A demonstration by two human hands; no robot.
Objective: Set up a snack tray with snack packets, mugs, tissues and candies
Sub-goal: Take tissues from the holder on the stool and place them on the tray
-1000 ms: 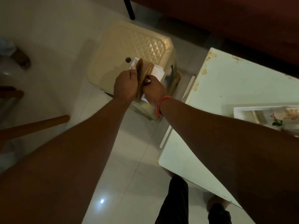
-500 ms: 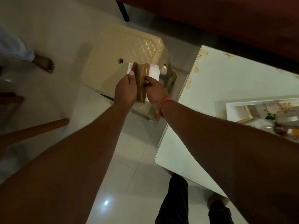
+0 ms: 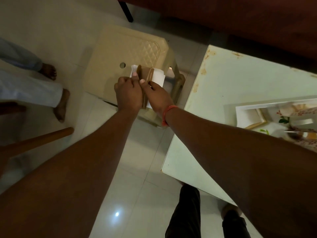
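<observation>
A brown tissue holder [image 3: 145,73] with white tissues [image 3: 158,78] standing in it is held over the beige plastic stool [image 3: 120,48]. My left hand [image 3: 128,95] grips the holder's left side, thumb up against its edge. My right hand [image 3: 158,95], with an orange thread at the wrist, pinches the holder and the tissues from the right. The snack tray [image 3: 243,112], white with a raised rim, lies at the right edge of the pale table [image 3: 240,79]; a floral-print item [image 3: 301,112] and other small things lie in it, partly cut off.
The stool stands on the white tiled floor between the table and another person's bare feet [image 3: 61,103] at the left. A wooden chair leg [image 3: 39,141] juts in from the left. A dark sofa [image 3: 240,18] runs along the back. My own legs [image 3: 187,212] show below.
The view has shifted left, so the other person's legs come into sight. My hands stay on the tissue holder, and my thumbs have drawn closer together on it.
</observation>
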